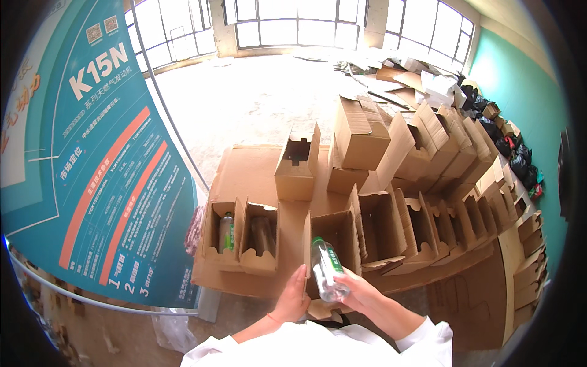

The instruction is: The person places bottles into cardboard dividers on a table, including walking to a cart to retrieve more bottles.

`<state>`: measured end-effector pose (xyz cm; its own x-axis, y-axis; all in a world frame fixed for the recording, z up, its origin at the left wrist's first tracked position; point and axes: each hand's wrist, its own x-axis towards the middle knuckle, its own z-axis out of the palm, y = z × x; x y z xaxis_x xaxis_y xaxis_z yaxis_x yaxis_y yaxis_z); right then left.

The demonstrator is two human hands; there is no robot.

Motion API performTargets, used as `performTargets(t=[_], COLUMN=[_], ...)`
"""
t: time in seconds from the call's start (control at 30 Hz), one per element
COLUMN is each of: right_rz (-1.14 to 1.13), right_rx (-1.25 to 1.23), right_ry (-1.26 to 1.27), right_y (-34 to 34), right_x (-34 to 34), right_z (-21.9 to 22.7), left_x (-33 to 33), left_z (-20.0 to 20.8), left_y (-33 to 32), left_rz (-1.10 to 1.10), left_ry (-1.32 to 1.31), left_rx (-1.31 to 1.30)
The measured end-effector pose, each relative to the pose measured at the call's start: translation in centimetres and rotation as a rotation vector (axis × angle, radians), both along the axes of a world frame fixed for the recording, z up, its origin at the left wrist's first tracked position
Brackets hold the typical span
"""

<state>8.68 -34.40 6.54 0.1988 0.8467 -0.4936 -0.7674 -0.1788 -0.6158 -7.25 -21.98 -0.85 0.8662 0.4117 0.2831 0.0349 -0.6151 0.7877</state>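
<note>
Bottle (326,269) was a clear plastic one with a green cap and a green and white label round its middle, and it lay in the lower centre of the frame, tilted with the cap up and a little left. The right hand (361,292) gripped it from below and from the right, fingers curled about its lower half and closed on it. The cap end reached over the mouth of an open carton (333,241), a plain brown cardboard box standing with its flaps raised. The left hand (293,300) rested flat against that carton's left front flap, fingers straight and pressed together, holding nothing. Both forearms came up from the lower edge in white sleeves (318,345).

To the left, in the lower left centre, stood two more open boxes side by side; the left box (221,235) held an upright bottle with a green label, the right box (260,238) held a dim clear one. All of these sat on a flat cardboard sheet (251,171) spread on the floor. A row of empty open cartons (428,226) ran off to the right, and a heap of folded boxes (422,140) rose in the upper right. A teal banner (92,165) filled the left of the frame, and windows (299,21) lined the top
</note>
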Motion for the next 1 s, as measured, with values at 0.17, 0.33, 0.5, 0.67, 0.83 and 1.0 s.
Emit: performTargets(t=[0.17,0.33,0.5,0.67,0.83,1.0], right_rz=[0.085,0.618,0.820,0.889,0.784,0.426], right_rx=[-0.296,-0.543,-0.371,0.147,0.031,0.011], right_ry=[-0.598,-1.524,-1.609,-1.443,-1.768,-1.684], right_y=[4.1,4.6,4.3,1.1,-1.3,-1.3], right_x=[0.8,0.3,1.2,1.2,-0.3,-1.3], right_z=[-5.7,-9.6,-6.6,0.8,2.1,2.6], left_x=[0.4,0.3,0.1,0.0,-0.1,-0.4], left_z=[0.0,-0.2,-0.4,-1.1,-1.3,-0.7], left_y=[-0.1,-0.2,0.1,0.3,0.6,1.1], left_rz=[-0.027,0.003,0.014,0.025,-0.012,-0.083], left_ry=[0.035,0.056,0.039,0.001,-0.015,-0.097], left_rx=[-0.004,-0.008,-0.027,0.006,-0.098,-0.143])
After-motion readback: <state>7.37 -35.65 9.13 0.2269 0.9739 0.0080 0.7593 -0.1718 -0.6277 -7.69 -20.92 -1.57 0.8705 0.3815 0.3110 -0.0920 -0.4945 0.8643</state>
